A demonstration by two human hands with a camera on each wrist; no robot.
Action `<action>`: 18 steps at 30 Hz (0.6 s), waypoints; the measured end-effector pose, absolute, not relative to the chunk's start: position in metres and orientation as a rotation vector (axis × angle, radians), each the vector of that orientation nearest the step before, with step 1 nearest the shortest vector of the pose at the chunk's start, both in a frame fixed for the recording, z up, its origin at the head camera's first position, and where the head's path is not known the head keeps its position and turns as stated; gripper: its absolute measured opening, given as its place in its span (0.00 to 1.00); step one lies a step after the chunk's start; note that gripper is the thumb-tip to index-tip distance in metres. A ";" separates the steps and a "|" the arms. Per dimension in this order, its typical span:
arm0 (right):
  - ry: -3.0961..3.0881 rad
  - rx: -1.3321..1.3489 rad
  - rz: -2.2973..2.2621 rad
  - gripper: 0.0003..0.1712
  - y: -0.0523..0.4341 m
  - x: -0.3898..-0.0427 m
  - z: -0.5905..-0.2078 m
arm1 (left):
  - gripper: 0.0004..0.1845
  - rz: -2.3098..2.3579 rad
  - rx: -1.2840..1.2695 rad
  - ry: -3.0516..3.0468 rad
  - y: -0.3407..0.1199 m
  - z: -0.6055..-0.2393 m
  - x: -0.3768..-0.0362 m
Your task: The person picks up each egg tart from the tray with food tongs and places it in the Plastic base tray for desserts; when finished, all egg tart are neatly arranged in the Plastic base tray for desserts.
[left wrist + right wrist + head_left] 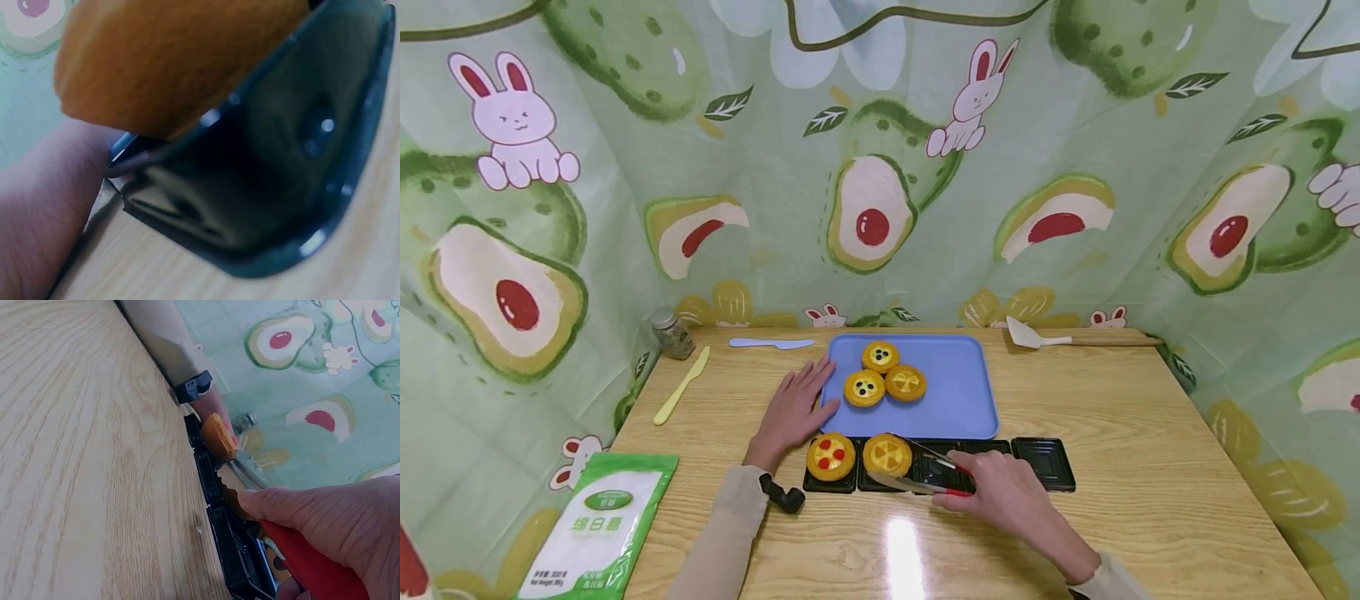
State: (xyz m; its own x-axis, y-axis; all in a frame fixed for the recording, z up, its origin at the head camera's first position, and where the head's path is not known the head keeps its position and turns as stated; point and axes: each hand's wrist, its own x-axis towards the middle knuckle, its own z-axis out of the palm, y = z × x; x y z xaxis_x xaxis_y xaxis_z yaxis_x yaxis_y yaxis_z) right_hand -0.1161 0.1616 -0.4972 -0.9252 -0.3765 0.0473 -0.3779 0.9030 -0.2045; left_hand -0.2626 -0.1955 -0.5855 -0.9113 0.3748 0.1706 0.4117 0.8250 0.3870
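Observation:
My right hand (1011,492) grips red-handled metal tongs (917,486). Their arms lie on either side of an egg tart (887,455) topped with yellow wedges, over the second black square tray from the left. In the right wrist view, my thumb presses along the red handle (312,562). My left hand (793,408) rests at the left edge of the blue tray (955,387), fingers straight. Close to that wrist, a tart with red pieces (831,457) sits in the leftmost black tray. On the blue tray are two blueberry tarts (864,388) and one wedge-topped tart (906,383).
More black trays (1043,464) continue the row to the right. A white spatula (1026,335) with a wooden handle lies at the back right. Toward the left are a blue knife (771,343), a yellow knife (682,386), a seasoning jar (672,333) and a sugar bag (598,525).

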 end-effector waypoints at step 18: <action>-3.054 0.592 0.450 0.30 0.163 -0.115 -0.493 | 0.40 -0.644 -0.626 -2.916 -0.194 -0.583 -0.261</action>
